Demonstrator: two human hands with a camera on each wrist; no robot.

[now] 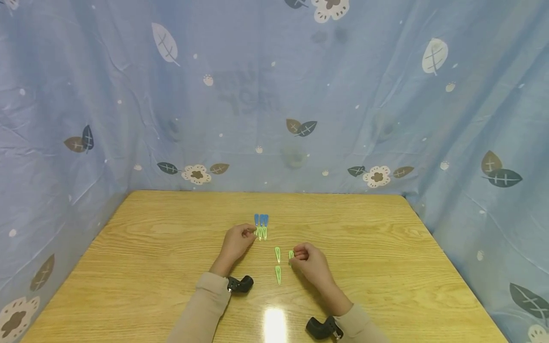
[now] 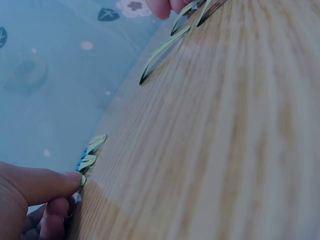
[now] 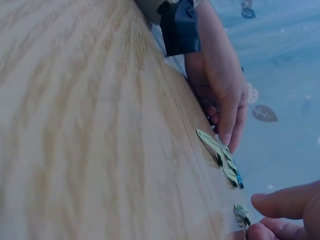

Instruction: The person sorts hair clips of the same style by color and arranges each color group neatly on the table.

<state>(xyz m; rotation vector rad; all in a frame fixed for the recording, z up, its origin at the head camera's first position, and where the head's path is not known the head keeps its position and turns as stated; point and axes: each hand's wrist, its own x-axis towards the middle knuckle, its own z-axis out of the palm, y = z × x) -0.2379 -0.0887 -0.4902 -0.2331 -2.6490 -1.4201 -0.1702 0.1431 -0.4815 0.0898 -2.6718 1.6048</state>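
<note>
Three green snap hair clips stand in a row directly below three blue hair clips. My left hand pinches the leftmost green clip between thumb and finger, low at the tabletop. Closer to me, two more green clips lie one below the other, an upper clip and a lower clip. Right of them is a single green clip, with my right hand beside it. In the right wrist view, the right thumb stands apart from the fingers, close to that clip.
A wooden table carries everything, and a patterned blue curtain encloses its back and sides. Black wrist devices sit on both forearms, the left one and the right one. Light glares on the near table surface.
</note>
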